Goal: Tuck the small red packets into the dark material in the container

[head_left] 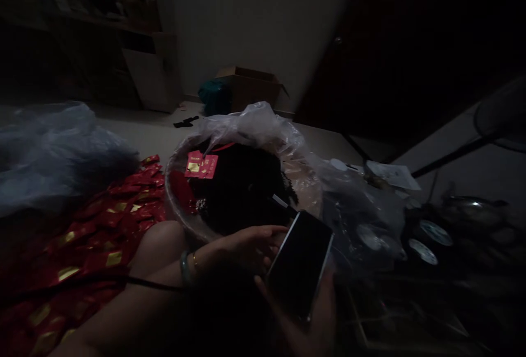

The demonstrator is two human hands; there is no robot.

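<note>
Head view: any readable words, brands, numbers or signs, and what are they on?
None legible.
Red packets in the lined basin: print, too small and blurred.
Red-and-gold pile at left: nothing readable.
Phone: dark screen, no visible text.
White sheet at right: too dim.

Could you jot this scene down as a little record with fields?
Light: dim
Right hand: holding black-screened smartphone
Left hand: at phone's edge, contact unclear
Ahead: round, plastic-covered container with black contents
Left side: heap of shiny red-and-gold packets
Background: open brown cardboard box, teal plastic bag
</note>
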